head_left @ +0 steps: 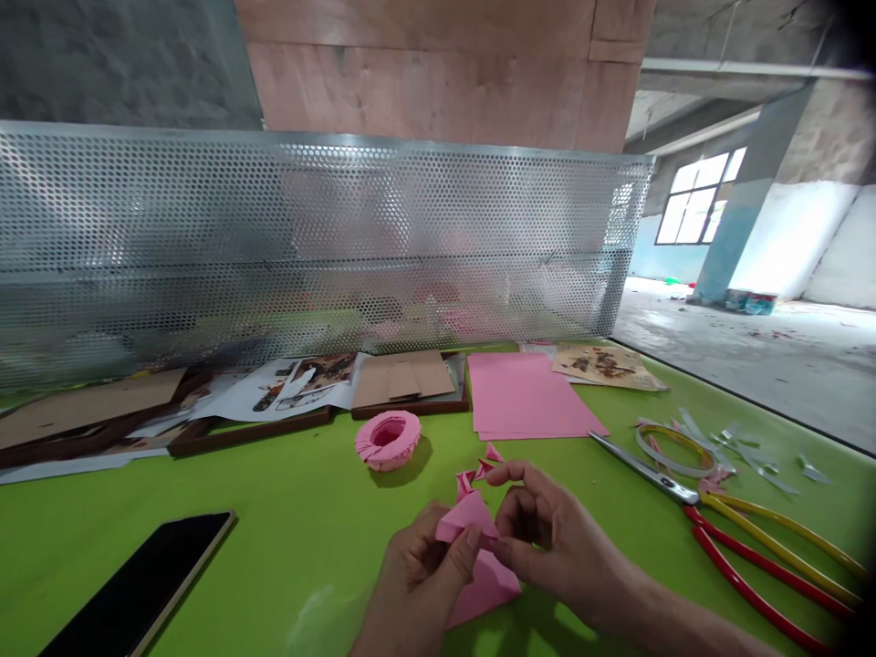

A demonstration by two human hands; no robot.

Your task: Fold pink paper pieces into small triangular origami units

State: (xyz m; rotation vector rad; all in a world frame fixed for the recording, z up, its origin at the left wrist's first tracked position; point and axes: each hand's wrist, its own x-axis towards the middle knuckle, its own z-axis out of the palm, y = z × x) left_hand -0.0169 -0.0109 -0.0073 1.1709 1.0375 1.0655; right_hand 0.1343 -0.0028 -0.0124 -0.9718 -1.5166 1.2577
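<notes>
My left hand [428, 575] pinches a small folded piece of pink paper [469, 518] between thumb and fingers. At the paper's right edge, my right hand [554, 534] has its thumb and a curled finger closed on it, with the index finger raised. More pink paper [487, 589] lies beneath the hands, partly hidden by them. Just beyond the fingertips are small folded pink pieces [493, 453]. A pink ring of layered folded paper [388, 441] rests on the green table behind my left hand.
A stack of pink sheets [520, 392] lies farther back. Large scissors [674, 484] with red and yellow handles and a tape roll [674, 450] are at right, near clear scraps. A phone [147, 584] lies at left. Frames and cardboard [403, 376] line a perforated metal screen [328, 246].
</notes>
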